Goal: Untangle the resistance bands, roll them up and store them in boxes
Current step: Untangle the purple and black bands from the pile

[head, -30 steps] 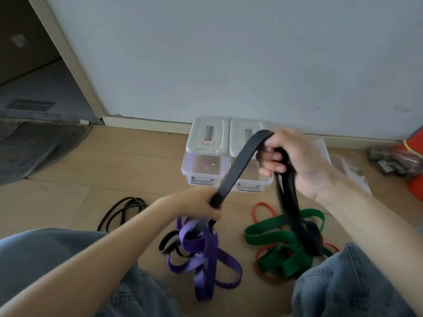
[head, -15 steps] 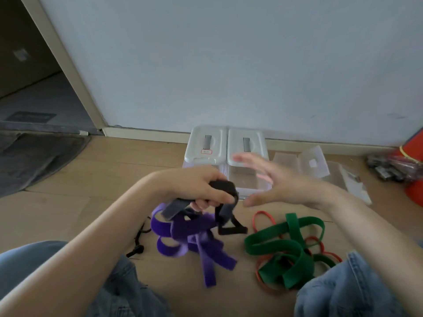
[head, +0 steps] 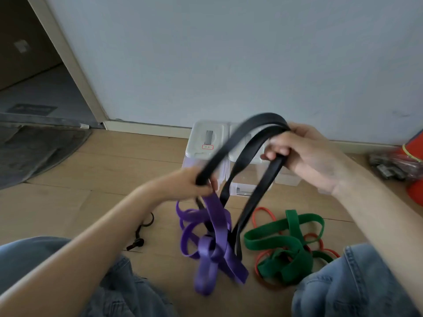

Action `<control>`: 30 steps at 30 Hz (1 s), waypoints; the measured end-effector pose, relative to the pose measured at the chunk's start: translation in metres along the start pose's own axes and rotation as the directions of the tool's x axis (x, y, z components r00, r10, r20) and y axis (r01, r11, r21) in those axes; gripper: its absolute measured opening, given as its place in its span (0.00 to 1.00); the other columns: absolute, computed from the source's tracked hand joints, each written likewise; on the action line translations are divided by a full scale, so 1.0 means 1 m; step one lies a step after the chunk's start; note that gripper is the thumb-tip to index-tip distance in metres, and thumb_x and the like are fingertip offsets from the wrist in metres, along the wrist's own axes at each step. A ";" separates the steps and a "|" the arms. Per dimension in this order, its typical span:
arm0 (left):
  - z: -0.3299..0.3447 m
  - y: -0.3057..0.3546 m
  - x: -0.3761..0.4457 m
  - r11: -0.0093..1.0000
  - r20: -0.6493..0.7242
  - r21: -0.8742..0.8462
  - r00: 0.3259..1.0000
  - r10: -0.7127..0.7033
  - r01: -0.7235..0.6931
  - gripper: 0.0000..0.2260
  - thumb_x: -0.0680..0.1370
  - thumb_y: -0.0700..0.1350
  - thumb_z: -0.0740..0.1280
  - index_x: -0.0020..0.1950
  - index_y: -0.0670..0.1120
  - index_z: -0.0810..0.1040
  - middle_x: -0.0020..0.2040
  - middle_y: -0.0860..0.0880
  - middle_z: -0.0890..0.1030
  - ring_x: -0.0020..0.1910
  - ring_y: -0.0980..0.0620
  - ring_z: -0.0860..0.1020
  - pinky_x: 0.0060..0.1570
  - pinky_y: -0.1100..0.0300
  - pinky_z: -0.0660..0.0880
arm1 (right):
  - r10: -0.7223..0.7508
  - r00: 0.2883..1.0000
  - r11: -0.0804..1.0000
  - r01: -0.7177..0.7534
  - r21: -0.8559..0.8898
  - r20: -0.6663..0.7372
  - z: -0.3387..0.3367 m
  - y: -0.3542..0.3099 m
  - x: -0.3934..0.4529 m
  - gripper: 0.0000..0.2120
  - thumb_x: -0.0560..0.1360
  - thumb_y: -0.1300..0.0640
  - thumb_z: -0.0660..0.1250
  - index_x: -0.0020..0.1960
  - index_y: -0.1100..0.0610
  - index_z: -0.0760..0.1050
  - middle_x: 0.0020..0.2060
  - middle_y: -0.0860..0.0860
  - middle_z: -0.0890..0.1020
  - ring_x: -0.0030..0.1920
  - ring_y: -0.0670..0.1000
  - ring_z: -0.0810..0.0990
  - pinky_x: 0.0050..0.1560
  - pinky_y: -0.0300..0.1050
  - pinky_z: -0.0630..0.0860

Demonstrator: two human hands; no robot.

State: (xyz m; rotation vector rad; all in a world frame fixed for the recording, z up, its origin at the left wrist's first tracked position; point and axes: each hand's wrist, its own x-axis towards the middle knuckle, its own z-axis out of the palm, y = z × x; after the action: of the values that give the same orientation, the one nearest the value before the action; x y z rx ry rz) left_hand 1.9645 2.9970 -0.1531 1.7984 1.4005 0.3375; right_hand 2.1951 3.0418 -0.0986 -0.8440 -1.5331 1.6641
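A black resistance band [head: 238,143] arches between my two hands above the floor. My left hand [head: 190,186] grips its lower left end, together with a purple band [head: 215,239] that hangs in tangled loops down to the floor. My right hand [head: 304,152] grips the black band's upper right part, and two black strands drop from it toward the purple tangle. A green band [head: 283,241] lies knotted with a thin red band [head: 263,213] on the floor at the right. Two clear lidded boxes [head: 207,143] stand against the wall behind my hands.
A thin dark cord [head: 142,234] lies on the wooden floor at the left. A grey mat [head: 34,147] covers the doorway at the far left. A red object [head: 415,170] and a bag of small parts [head: 389,165] sit at the right. My knees in jeans fill the bottom corners.
My right hand, open half a second ago, has taken hold of the black band and pulled it up to the right. My left hand still holds the black and purple bands.
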 end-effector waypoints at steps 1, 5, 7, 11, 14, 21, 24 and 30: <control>-0.014 0.006 -0.004 0.991 -0.083 -0.126 0.996 0.041 -0.051 0.06 0.75 0.36 0.65 0.45 0.46 0.78 0.39 0.49 0.79 0.39 0.55 0.77 0.40 0.63 0.76 | 0.082 0.996 0.954 -0.086 -0.287 -0.027 -0.009 0.004 -0.001 0.12 0.72 0.64 0.67 0.31 0.53 0.75 0.24 0.49 0.75 0.33 0.49 0.77 0.49 0.46 0.74; -0.041 0.031 -0.019 0.925 -0.153 -0.344 0.981 0.115 -0.162 0.03 0.70 0.43 0.69 0.38 0.51 0.80 0.35 0.52 0.79 0.35 0.57 0.76 0.36 0.68 0.72 | 0.396 0.914 0.594 -0.179 -0.784 0.091 -0.008 0.029 -0.008 0.05 0.68 0.52 0.74 0.39 0.51 0.80 0.34 0.48 0.81 0.39 0.49 0.78 0.44 0.45 0.71; -0.038 0.037 -0.018 0.936 -0.133 -0.307 0.981 0.139 -0.174 0.07 0.71 0.41 0.70 0.36 0.52 0.81 0.36 0.54 0.80 0.36 0.59 0.77 0.38 0.70 0.72 | 0.424 0.890 0.725 -0.222 -0.652 0.169 0.004 0.040 -0.010 0.09 0.67 0.51 0.75 0.44 0.53 0.79 0.36 0.48 0.83 0.38 0.47 0.80 0.44 0.42 0.74; -0.046 0.033 -0.018 0.904 -0.142 -0.409 0.987 0.070 -0.123 0.06 0.66 0.52 0.73 0.35 0.52 0.80 0.33 0.52 0.78 0.34 0.58 0.75 0.34 0.68 0.71 | 0.319 0.938 0.893 -0.250 -0.374 0.133 0.011 0.038 -0.008 0.12 0.64 0.48 0.73 0.36 0.55 0.74 0.23 0.44 0.74 0.24 0.42 0.68 0.28 0.33 0.63; -0.050 0.015 -0.020 0.963 -0.138 -0.267 0.988 -0.074 0.035 0.17 0.64 0.64 0.71 0.31 0.51 0.76 0.29 0.54 0.74 0.30 0.58 0.71 0.35 0.62 0.66 | 0.202 0.978 0.979 -0.200 -0.044 0.049 -0.002 0.019 -0.005 0.12 0.61 0.49 0.72 0.31 0.55 0.72 0.19 0.44 0.66 0.19 0.41 0.61 0.26 0.34 0.60; -0.032 -0.014 -0.010 0.989 -0.207 -0.029 0.967 -0.151 0.148 0.05 0.78 0.43 0.65 0.42 0.50 0.76 0.43 0.50 0.82 0.49 0.50 0.79 0.52 0.58 0.73 | 0.061 0.993 0.998 -0.059 0.019 -0.100 -0.002 0.013 -0.001 0.11 0.65 0.53 0.70 0.25 0.52 0.75 0.20 0.43 0.68 0.20 0.40 0.63 0.22 0.29 0.62; -0.040 -0.005 -0.012 0.883 -0.184 -0.469 0.981 -0.068 -0.027 0.07 0.80 0.44 0.61 0.42 0.45 0.72 0.33 0.50 0.80 0.35 0.53 0.80 0.43 0.59 0.78 | 0.004 0.994 0.998 -0.010 -0.061 -0.106 -0.002 0.012 -0.001 0.08 0.65 0.52 0.70 0.31 0.54 0.74 0.21 0.44 0.72 0.21 0.41 0.68 0.25 0.29 0.66; -0.001 -0.004 0.005 0.994 0.034 -0.099 0.999 -0.032 0.035 0.28 0.70 0.52 0.73 0.67 0.55 0.65 0.57 0.59 0.73 0.54 0.64 0.73 0.50 0.74 0.70 | -0.002 0.996 0.998 -0.004 0.057 0.094 0.014 0.012 -0.004 0.06 0.66 0.55 0.70 0.39 0.58 0.80 0.30 0.49 0.75 0.29 0.46 0.69 0.36 0.40 0.71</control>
State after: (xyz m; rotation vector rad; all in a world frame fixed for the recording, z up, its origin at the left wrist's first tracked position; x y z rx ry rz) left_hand 1.9622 3.0023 -0.1568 1.6905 1.3659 0.3539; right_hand 2.1850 3.0308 -0.1093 -0.7459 -1.5401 1.7617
